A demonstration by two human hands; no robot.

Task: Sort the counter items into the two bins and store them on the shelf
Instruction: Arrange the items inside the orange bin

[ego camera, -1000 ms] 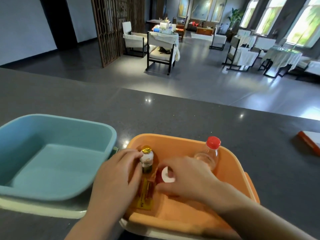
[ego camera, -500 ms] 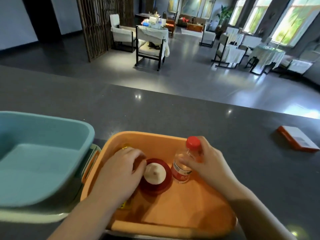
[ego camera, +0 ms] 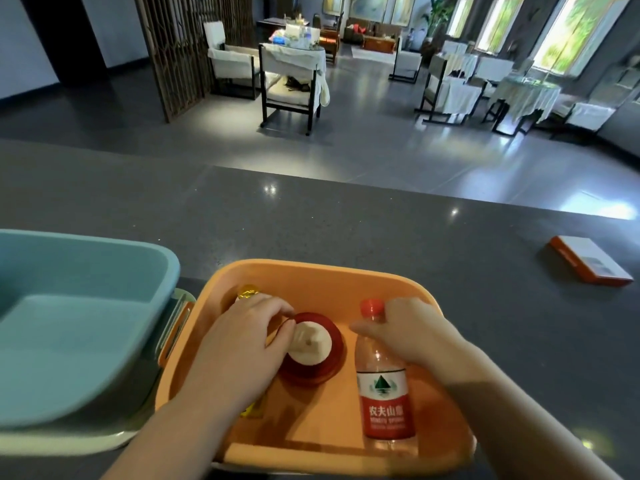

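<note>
Gripping the water bottle [ego camera: 382, 382] neck, right hand [ego camera: 412, 332] curled round it (light, slick plastic); left hand [ego camera: 242, 341] pinches the red-based jar [ego camera: 313, 348].

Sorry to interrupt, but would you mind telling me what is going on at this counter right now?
A person is arranging items inside the orange bin. Their right hand holds the red-capped water bottle upright by its neck, while the left hand touches the cream-topped red container beside it. A small gold-capped bottle sits partly hidden behind the left hand. The blue bin stands to the left, and an orange-and-white box lies on the counter.
</note>
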